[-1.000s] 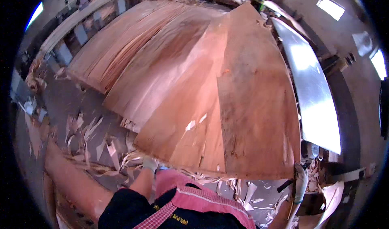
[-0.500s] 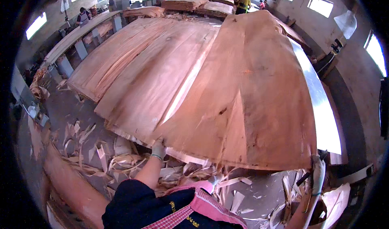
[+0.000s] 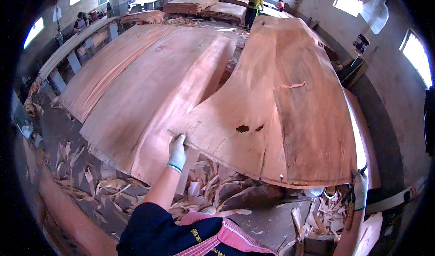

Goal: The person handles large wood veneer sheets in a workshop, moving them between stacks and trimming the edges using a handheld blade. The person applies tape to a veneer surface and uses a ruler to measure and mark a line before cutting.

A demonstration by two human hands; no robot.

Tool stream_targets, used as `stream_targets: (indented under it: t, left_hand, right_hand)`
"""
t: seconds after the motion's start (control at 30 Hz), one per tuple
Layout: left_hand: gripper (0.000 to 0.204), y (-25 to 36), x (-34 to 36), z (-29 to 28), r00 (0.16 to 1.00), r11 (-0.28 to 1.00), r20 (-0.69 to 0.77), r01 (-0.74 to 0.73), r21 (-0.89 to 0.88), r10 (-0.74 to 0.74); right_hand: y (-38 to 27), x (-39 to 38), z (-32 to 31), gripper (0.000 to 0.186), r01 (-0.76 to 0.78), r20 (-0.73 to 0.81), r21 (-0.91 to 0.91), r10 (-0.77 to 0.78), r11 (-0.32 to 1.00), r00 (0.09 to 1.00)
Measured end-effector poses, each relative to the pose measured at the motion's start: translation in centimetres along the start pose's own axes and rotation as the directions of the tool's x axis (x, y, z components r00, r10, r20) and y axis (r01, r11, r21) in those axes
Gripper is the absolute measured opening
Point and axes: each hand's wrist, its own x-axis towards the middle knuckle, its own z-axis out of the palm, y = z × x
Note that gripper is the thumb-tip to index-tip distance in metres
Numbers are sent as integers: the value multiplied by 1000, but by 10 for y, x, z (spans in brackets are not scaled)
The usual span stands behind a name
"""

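Spanning most of the view, a broad reddish-brown veneer sheet (image 3: 312, 115) is held up along its near edge. Its near left corner is lifted above the near right corner of a pale wood stack (image 3: 127, 97), and its right edge is bordered by a shiny panel (image 3: 358, 142). Below the near edges, the floor (image 3: 265, 215) is littered with wood scraps (image 3: 199, 188).

The sheet could be split from here, it is judged: a dark hole (image 3: 242, 128) is set near the left corner and a raised flap (image 3: 294, 85) farther in, so a crack might be started by uneven pulling between the two corners. A sag in the middle might also be caught on the stack's right edge.

The left forearm is stretched forward, and the gloved left hand (image 3: 177, 152) is closed on the near left corner, thumb above. On the other side, the gloved right hand (image 3: 360, 185) is held upright, with its fingers apparently closed at the near right corner; how firmly cannot be told. Beside those fingers a dark pointed item (image 3: 364, 168) is seen, its kind unclear.
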Motion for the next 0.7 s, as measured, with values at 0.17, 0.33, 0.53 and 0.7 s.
stream_targets:
  t: [0.17, 0.33, 0.53, 0.7]
  left_hand:
    - [16, -52, -66, 107, 992, 999, 113, 54, -4, -53]
    - [21, -107, -148, 174, 992, 999, 129, -22, 33, 18]
    - [22, -203, -254, 239, 996, 995, 73, 43, 87, -49]
    - [16, -266, -271, 239, 971, 973, -128, 214, 81, -203]
  right_hand:
    - [74, 84, -89, 14, -44, 84, -101, 52, 994, 995]
    - [146, 144, -140, 17, 31, 87, -130, -20, 991, 996]
    - [314, 232, -237, 9, 168, 78, -179, -156, 969, 985]
    - [403, 281, -223, 17, 192, 106, -330, -166, 924, 980]
